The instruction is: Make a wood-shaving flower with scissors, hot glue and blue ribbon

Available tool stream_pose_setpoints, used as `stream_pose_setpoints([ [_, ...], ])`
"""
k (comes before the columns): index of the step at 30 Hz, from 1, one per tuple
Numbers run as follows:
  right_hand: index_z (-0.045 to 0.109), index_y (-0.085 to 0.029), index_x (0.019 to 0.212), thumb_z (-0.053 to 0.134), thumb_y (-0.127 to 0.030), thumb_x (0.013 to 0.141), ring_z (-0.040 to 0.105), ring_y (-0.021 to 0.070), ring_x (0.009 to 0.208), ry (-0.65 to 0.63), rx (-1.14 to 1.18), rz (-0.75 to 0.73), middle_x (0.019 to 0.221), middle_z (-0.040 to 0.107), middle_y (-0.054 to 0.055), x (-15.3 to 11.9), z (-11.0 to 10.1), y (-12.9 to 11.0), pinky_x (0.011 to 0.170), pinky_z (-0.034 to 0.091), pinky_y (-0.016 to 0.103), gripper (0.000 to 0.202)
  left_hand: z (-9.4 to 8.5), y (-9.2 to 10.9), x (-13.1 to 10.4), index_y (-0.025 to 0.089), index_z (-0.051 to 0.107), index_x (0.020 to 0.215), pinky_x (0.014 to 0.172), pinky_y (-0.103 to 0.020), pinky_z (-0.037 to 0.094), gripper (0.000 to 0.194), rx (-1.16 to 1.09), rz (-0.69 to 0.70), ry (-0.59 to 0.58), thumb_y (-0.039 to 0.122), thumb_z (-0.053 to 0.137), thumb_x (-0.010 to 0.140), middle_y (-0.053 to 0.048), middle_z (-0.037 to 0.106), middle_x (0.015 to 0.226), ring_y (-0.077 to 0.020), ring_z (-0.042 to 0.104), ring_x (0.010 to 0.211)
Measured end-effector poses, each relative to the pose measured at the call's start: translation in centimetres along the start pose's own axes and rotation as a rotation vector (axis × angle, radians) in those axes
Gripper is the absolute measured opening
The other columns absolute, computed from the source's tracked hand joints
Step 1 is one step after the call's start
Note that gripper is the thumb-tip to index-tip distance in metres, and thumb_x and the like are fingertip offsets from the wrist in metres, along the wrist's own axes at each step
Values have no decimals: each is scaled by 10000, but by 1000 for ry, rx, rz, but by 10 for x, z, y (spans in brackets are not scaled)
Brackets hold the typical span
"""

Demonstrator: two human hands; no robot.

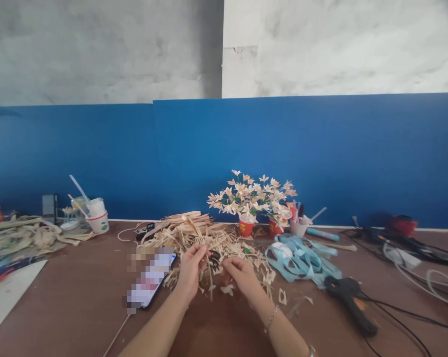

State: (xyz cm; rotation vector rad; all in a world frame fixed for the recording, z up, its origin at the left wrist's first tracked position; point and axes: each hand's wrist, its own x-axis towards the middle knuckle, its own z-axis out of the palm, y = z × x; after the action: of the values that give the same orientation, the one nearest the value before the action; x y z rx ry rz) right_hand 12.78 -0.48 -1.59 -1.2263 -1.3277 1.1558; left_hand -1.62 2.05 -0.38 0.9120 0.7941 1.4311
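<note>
My left hand [194,263] pinches a thin pale strip [210,283], which looks like dried husk and hangs down below the fingers. To its right, my right hand [239,274] is closed with thumb and fingertips together; whatever they hold is too small to make out. Between and behind both hands lies a heap of pale dried strips [186,230], with cut scraps scattered around it. A small dark object sits among the scraps between the hands, its kind unclear. A petal-shaped scrap [227,289] rests on the table just below my right fingertips.
Pale artificial flowers [242,196] stand in red cups [246,227] behind the heap. A phone [153,277] lies left. Blue ribbon [305,260] and a black glue gun [352,302] with cables are right. A white cup [97,222] stands far left, before the blue panel [171,158].
</note>
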Motion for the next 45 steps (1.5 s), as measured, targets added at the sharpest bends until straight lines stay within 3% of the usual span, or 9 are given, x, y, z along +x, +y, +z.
stream_pose_setpoints([
  [3, 637, -159, 830, 430, -309, 784, 605, 159, 597, 87, -384, -126, 708, 673, 43, 11, 2, -1, 507, 432, 231, 259, -8, 4, 8, 134, 581, 674, 418, -145, 290, 241, 3, 44, 72, 333, 702, 612, 20, 580, 581, -44, 433, 462],
  [6, 668, -167, 867, 408, -150, 774, 612, 183, 833, 51, -706, -221, 877, 689, 73, 26, 11, -6, 749, 425, 253, 278, -12, 3, 13, 125, 588, 666, 420, -148, 300, 242, 29, 61, 80, 331, 699, 605, 4, 588, 589, -52, 448, 476],
  [12, 665, -190, 870, 508, -62, 662, 595, 193, 870, -87, -875, -233, 892, 684, 67, 52, 30, -11, 751, 387, 240, 290, -15, -3, 17, 115, 607, 644, 393, -150, 276, 258, 76, 35, 108, 350, 696, 584, -15, 596, 604, -55, 447, 461],
  [18, 640, -198, 928, 532, -81, 648, 573, 192, 884, -121, -911, -250, 925, 660, 68, 58, 25, -13, 748, 372, 243, 321, -19, -7, 22, 118, 611, 628, 395, -150, 278, 247, 39, 34, 101, 345, 701, 592, 9, 559, 532, -45, 427, 434],
  [26, 617, -165, 959, 535, -140, 643, 566, 137, 648, -89, -752, -204, 727, 626, 17, 45, -5, -9, 583, 409, 212, 328, -19, -2, 22, 128, 614, 629, 416, -156, 307, 244, -16, 30, 140, 330, 728, 554, 2, 609, 611, -53, 457, 477],
  [32, 570, -167, 879, 588, -200, 608, 527, 109, 482, -123, -148, -42, 568, 570, -40, 15, -16, 3, 461, 393, 201, 273, -19, -1, 21, 124, 619, 652, 434, -163, 321, 263, -5, 34, 156, 339, 731, 549, -8, 617, 628, -67, 475, 499],
  [37, 532, -161, 874, 616, -368, 680, 503, 79, 416, -355, 134, 163, 562, 593, -22, -11, -23, -4, 362, 232, 152, 296, -18, 3, 21, 134, 602, 682, 455, -171, 357, 281, -64, 30, 161, 333, 742, 541, 3, 615, 630, -80, 513, 526],
  [39, 526, -159, 865, 639, -360, 673, 510, 74, 433, -399, 208, 172, 575, 596, -18, -17, -22, -8, 362, 223, 146, 300, -18, 5, 20, 142, 594, 702, 471, -178, 378, 293, -98, 28, 148, 335, 745, 541, 6, 617, 639, -90, 538, 547],
  [45, 471, -198, 884, 740, -249, 541, 542, 90, 539, -115, 326, 105, 685, 629, -25, -18, 4, -11, 432, 321, 156, 439, -10, 5, 12, 149, 594, 736, 501, -188, 421, 286, -84, 34, 71, 350, 728, 582, 7, 615, 655, -101, 563, 590],
])
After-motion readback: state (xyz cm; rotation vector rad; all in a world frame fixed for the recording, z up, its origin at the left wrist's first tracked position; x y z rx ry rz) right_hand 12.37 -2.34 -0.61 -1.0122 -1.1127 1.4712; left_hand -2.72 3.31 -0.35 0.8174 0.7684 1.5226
